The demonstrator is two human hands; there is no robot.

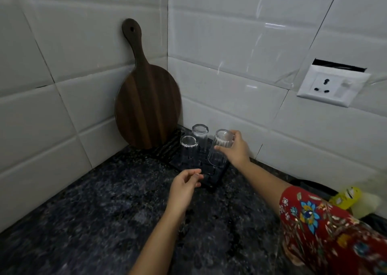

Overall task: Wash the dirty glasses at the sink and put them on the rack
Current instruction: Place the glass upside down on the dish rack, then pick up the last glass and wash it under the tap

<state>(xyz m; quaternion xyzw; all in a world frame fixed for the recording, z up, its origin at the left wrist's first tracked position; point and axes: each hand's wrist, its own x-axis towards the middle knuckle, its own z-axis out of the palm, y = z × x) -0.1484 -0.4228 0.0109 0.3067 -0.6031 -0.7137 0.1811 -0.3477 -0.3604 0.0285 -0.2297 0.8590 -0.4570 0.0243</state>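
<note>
Racking stage by my read: right hand (235, 149) grips an upturned glass (218, 151), thumb & fingers (235, 133) wrapped round its wall. It's tilted over the black rack (211, 177), beside a front glass (189, 149) & rear glass (200, 136) already inverted there. Left hand (184, 184) hovers near the rack's edge, loosely curled, holding nothing. Next I'd level the glass, seat it on a free spot, then let go.

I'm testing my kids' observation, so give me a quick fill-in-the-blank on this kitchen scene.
1. The right hand grips a glass; the left hand holds ___.
2. ___ other glasses stand upside down on the rack.
3. The board leaning on the tiled wall is made of ___.
Missing words: nothing; two; wood.
</note>
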